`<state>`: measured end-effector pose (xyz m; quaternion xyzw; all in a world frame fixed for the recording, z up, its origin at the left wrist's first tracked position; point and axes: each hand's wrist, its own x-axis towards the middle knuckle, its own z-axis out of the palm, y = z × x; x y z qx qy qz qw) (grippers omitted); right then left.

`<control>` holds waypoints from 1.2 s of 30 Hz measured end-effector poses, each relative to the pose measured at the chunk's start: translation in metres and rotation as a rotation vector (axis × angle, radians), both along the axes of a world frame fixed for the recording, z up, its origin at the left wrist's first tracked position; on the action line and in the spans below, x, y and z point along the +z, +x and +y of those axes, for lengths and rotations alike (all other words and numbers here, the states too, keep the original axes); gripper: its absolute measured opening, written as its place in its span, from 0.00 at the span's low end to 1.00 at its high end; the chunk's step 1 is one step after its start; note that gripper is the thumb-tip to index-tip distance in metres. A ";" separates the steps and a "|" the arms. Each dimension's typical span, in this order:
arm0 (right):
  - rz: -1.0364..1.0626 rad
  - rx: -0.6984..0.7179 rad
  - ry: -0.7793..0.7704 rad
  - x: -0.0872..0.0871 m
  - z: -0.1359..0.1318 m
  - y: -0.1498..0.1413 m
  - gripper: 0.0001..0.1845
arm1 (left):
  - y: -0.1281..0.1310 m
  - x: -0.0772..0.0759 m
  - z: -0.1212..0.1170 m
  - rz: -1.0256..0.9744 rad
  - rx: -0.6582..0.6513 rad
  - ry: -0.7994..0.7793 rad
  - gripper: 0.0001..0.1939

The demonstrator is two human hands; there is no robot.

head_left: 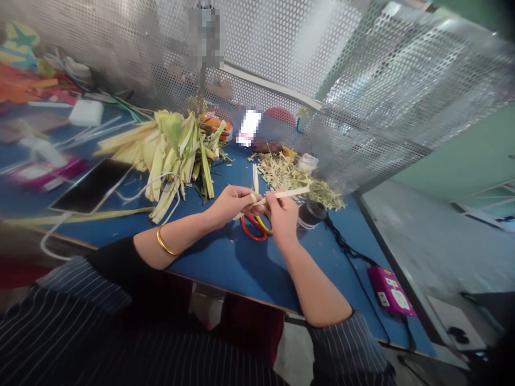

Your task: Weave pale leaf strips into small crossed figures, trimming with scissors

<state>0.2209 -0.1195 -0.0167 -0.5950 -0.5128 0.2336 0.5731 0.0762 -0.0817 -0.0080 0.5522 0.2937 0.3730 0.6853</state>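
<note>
My left hand [234, 205] pinches pale corn husk strips over the blue table, and one strip [255, 179] stands up from its fingertips. Close beside it, my right hand [282, 214] has thumb and fingers closed on another husk strip [295, 192], whose free end points to the right. The strips cross between both hands; how they are joined is too small to make out. Beneath the hands lie scissors with a red handle loop [254, 229] and a yellow one; their blades are hidden. Just right of my right hand stands a dark spool [311, 213].
A pile of corn husks [173, 142] lies at the left back, with shredded husk scraps [289, 174] at the right back. A cabled phone [92, 186] rests at left. A purple packet [391, 292] sits near the right edge. Perforated metal panels [273, 59] stand behind.
</note>
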 end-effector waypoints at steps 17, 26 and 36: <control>-0.146 -0.102 -0.134 -0.004 0.004 0.002 0.19 | 0.001 0.004 -0.001 0.041 0.015 -0.034 0.11; -0.184 -0.099 -0.114 -0.004 0.004 0.000 0.19 | 0.002 0.000 -0.002 0.062 0.051 0.088 0.17; 0.214 0.328 -0.367 0.009 -0.005 -0.007 0.09 | -0.006 0.002 0.011 -0.041 0.226 -0.018 0.15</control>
